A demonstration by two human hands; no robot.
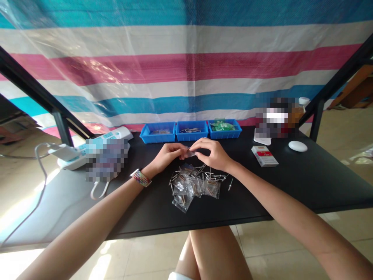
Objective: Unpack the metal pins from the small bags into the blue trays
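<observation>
Because the left hand (168,156) and right hand (215,154) pinched a small clear bag (190,153) with just their fingertips, it could have slipped onto the messy pile of bags (194,187).

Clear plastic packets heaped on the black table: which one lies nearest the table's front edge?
The clear plastic packet at the front left, lowest in the picture on the black table; the other packets lie farther back.

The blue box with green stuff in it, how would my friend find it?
Find the long black table, with a blue, white and pink striped sheet behind it. Near the table's back edge sits a row of three blue rectangular plastic boxes. Yours is the rightmost box, the only one with green contents.
</observation>
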